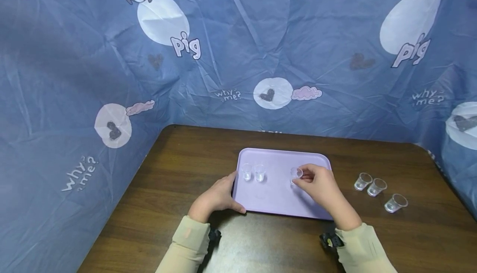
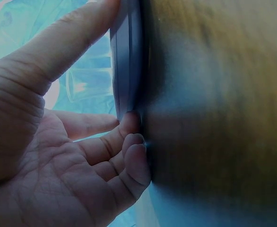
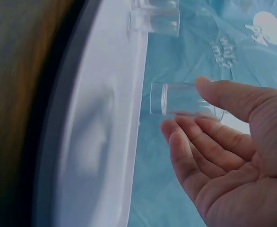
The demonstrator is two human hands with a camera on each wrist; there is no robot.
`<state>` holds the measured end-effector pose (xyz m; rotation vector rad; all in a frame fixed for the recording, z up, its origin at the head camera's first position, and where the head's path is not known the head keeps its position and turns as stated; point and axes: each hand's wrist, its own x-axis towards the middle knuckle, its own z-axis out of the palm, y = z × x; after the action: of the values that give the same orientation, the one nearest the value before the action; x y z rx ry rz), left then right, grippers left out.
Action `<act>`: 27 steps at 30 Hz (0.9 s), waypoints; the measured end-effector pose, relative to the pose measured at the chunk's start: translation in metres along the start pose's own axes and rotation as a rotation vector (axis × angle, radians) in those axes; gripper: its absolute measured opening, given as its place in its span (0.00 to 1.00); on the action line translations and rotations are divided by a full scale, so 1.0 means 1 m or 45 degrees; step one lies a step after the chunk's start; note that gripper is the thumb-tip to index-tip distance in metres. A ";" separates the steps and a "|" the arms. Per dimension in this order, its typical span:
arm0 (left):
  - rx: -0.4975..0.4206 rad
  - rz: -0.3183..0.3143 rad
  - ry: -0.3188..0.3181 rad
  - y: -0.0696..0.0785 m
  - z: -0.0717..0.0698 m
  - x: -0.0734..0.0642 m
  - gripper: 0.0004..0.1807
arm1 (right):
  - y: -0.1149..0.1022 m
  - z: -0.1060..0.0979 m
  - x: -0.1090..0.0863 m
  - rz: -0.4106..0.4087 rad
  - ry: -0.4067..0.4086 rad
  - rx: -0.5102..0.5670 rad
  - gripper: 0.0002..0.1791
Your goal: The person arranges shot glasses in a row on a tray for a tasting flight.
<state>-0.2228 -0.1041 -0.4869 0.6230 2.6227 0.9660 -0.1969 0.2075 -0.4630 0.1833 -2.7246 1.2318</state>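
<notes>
A lilac tray (image 1: pixel 275 200) lies on the wooden table. My left hand (image 1: pixel 217 198) holds its near left corner, thumb at the front edge and fingers along the left side. In the left wrist view, the bent fingers (image 2: pixel 129 161) meet the tray's rim (image 2: pixel 126 56). My right hand (image 1: pixel 319 184) pinches a small clear plastic cup (image 1: pixel 296 175) between thumb and fingers over the tray's right half. The right wrist view shows this cup (image 3: pixel 181 99) held off the tray surface. Two similar cups, a left one (image 1: pixel 246 172) and a right one (image 1: pixel 259 173), stand on the tray's left part.
Right of the tray, three more clear cups stand on the table: two close together, one (image 1: pixel 362 182) beside another (image 1: pixel 377 187), and a third (image 1: pixel 396 203) nearer me. A blue printed cloth (image 1: pixel 231 70) hangs behind the table (image 1: pixel 186 161) and along its sides.
</notes>
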 end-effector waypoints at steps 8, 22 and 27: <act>-0.006 0.022 0.007 -0.002 0.001 0.001 0.66 | -0.013 0.021 0.010 -0.026 -0.024 0.009 0.14; 0.007 0.022 0.011 0.000 0.001 -0.001 0.66 | -0.014 0.047 0.024 -0.013 -0.055 0.076 0.13; 0.003 0.027 0.018 0.000 0.000 -0.001 0.66 | -0.015 0.050 0.026 0.015 -0.059 0.090 0.13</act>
<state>-0.2217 -0.1048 -0.4869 0.6477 2.6352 0.9769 -0.2245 0.1586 -0.4801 0.2070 -2.7265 1.3447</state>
